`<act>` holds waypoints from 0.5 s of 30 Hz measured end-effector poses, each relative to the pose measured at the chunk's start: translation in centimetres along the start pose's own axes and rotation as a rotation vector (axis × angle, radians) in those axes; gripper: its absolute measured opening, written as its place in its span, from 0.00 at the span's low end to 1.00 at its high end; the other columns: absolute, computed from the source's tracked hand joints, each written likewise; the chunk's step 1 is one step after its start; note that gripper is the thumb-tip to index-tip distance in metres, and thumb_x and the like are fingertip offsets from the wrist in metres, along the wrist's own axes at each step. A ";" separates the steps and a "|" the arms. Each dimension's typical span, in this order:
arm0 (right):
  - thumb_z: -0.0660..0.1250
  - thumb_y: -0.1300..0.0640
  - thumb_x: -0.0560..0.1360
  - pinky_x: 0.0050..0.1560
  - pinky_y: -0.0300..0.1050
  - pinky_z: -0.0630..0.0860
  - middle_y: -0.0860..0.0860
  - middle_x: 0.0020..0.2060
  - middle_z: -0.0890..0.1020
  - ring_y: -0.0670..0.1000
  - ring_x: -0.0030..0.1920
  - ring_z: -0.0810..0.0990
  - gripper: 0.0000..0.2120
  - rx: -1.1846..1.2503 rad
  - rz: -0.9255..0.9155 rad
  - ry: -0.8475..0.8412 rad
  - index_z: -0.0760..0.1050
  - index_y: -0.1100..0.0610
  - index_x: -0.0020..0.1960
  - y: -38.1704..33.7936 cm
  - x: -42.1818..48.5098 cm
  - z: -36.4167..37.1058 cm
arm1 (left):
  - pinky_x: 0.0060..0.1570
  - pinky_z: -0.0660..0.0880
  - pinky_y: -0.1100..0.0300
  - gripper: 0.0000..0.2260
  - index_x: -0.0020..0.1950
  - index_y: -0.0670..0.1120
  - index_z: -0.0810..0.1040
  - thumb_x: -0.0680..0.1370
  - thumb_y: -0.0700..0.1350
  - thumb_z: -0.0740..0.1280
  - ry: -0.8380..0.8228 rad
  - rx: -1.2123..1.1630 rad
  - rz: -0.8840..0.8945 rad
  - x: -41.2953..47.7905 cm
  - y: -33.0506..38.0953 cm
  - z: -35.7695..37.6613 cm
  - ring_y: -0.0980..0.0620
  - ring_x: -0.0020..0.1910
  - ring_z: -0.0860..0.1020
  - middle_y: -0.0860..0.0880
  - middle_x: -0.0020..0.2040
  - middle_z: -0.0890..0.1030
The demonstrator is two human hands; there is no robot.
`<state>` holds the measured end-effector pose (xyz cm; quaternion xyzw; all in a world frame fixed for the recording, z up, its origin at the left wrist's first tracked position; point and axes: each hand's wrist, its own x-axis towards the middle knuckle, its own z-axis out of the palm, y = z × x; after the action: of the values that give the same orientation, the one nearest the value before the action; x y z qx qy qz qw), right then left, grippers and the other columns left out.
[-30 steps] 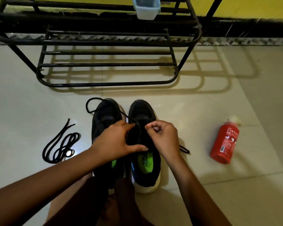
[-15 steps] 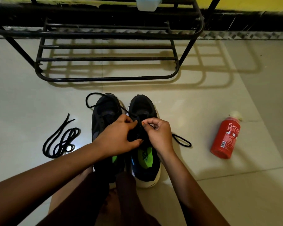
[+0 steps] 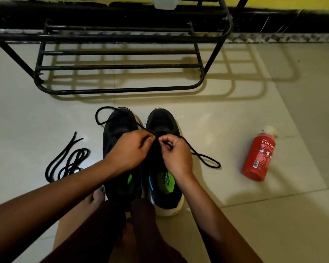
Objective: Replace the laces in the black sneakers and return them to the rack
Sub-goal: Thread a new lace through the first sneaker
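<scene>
pale tiled floor (image 3: 273, 224), black metal rack (image 3: 122, 91) across the upper frame, black sneakers (image 3: 162, 120) side by side at centre, left hand (image 3: 129, 150) and right hand (image 3: 176, 154) both pinching a black lace (image 3: 219, 165) over the frame-right sneaker, red bottle (image 3: 258, 158) lying at right, loose lace (image 3: 70, 164) coiled at left

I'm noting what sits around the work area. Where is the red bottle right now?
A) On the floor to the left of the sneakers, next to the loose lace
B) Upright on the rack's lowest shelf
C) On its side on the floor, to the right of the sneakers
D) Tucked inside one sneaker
C: the red bottle lies on its side on the floor, off to the right of the sneakers and apart from them.
</scene>
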<state>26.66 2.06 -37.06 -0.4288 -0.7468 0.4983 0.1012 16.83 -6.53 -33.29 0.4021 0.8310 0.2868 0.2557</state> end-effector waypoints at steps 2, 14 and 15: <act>0.65 0.59 0.76 0.38 0.36 0.70 0.50 0.46 0.82 0.44 0.42 0.77 0.06 -0.023 -0.003 0.031 0.80 0.52 0.49 0.1 -0.1 0.3 | 0.50 0.74 0.56 0.10 0.55 0.42 0.80 0.79 0.42 0.61 0.038 -0.011 -0.007 0.4 -0.2 0.2 0.47 0.48 0.80 0.43 0.49 0.83; 0.63 0.61 0.76 0.52 0.46 0.78 0.48 0.52 0.83 0.48 0.49 0.81 0.12 0.120 0.054 0.070 0.80 0.50 0.54 -0.1 -0.6 0.7 | 0.44 0.73 0.54 0.03 0.49 0.44 0.76 0.76 0.40 0.64 0.076 0.128 0.124 1.0 -0.8 0.8 0.46 0.46 0.77 0.45 0.47 0.79; 0.63 0.61 0.76 0.50 0.42 0.77 0.48 0.52 0.81 0.46 0.47 0.80 0.12 0.119 0.041 0.072 0.80 0.50 0.54 -0.1 -0.7 0.6 | 0.44 0.73 0.54 0.02 0.48 0.44 0.75 0.76 0.40 0.64 0.089 0.111 0.131 1.1 -0.8 0.9 0.46 0.45 0.77 0.45 0.46 0.78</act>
<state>26.67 1.15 -37.08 -0.4548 -0.7027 0.5280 0.1434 16.37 -5.84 -34.67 0.4560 0.8281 0.2741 0.1764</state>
